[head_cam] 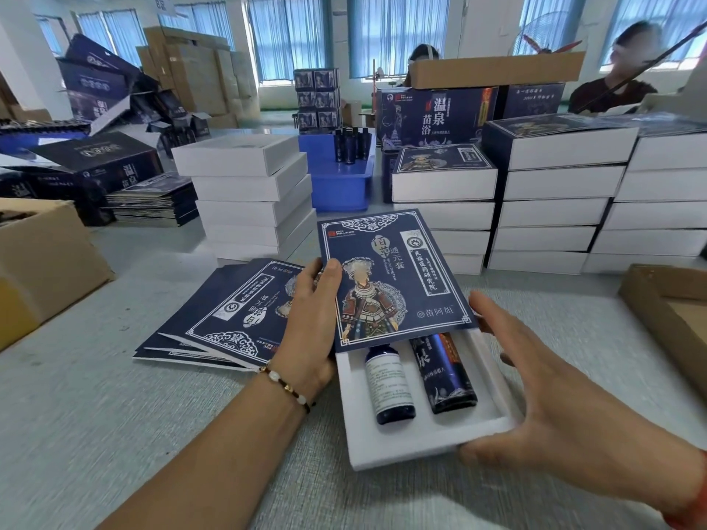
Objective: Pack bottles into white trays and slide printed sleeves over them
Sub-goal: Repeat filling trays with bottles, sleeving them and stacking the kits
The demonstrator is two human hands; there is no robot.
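White foam tray (421,438) lay at 6 o'clock on grey table (114,415), long axis running 6 to 12. Two bottles (390,380) lay lengthwise inside, caps hidden. Printed sleeve (394,277) covered tray's 12 o'clock half, mouth facing 6. Left hand (310,330) pinched sleeve's 9 o'clock edge, thumb on top. Right hand (554,395) splayed, fingers straight against tray's 3 o'clock side and near corner, steadying it. Sleeve likely needed travel toward 6; left hand nearer. Spare sleeves (214,315) at 9 o'clock.
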